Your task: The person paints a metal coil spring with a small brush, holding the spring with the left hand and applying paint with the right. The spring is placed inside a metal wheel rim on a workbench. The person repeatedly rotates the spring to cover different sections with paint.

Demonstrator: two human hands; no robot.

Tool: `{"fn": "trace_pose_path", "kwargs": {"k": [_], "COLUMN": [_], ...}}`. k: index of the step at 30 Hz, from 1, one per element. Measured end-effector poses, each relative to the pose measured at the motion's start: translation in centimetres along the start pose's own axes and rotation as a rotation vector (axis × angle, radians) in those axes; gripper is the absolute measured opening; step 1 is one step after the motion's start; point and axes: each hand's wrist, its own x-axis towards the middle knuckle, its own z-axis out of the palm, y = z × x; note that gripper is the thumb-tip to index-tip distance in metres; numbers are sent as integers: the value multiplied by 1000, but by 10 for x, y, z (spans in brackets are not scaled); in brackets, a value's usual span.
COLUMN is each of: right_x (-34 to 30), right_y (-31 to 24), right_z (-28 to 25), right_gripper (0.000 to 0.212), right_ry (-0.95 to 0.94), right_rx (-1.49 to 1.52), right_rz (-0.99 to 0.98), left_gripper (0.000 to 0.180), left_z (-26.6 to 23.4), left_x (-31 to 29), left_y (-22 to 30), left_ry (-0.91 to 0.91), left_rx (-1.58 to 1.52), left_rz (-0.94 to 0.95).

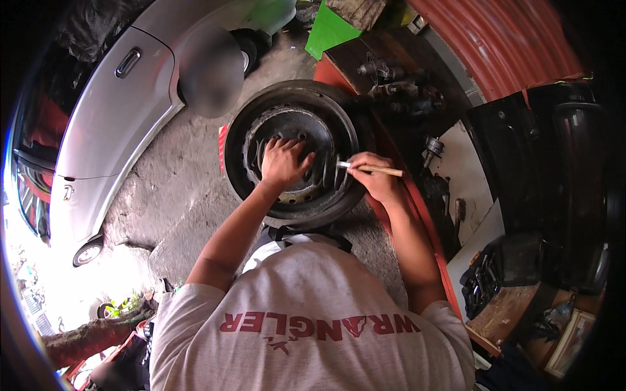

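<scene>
A large dark wheel point(324, 203) with a greasy, worn steel centre lies flat in front of me. My left hand point(285, 161) rests on its centre, fingers spread and the thumb apart; what lies beneath the palm is hidden. Over the right part of the wheel, my right hand point(373, 171) is closed round a wooden-handled tool point(385, 171). Its handle sticks out to the right, and a small silvery metal end point(342, 164) shows by the fingertips. The exact kind of tool cannot be made out.
A silver car point(107, 117) stands at the left on a rough concrete floor point(163, 176). Dark metal parts point(398, 88) lie on a red-edged bench to the right. Beyond it are black panels point(574, 150) and red corrugated metal point(495, 39). A blurred round patch point(210, 70) is beside the car.
</scene>
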Motion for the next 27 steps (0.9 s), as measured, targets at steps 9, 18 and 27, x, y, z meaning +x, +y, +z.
{"fn": "trace_pose_path", "kwargs": {"k": [9,18,27], "right_x": [-16,-3,3], "right_y": [-10,-23,-12], "right_z": [1,-9,9], "right_gripper": [10,10,12], "right_ry": [-50,-125,91], "right_rx": [29,-59,-132], "right_rz": [222,189,162], "left_gripper": [48,50,49], "left_z": [0,3,1], "left_x": [-2,-3,0], "left_y": [0,-3,-1], "left_ry": [13,37,13], "left_rx": [-11,-10,14], "left_rz": [9,29,14]}}
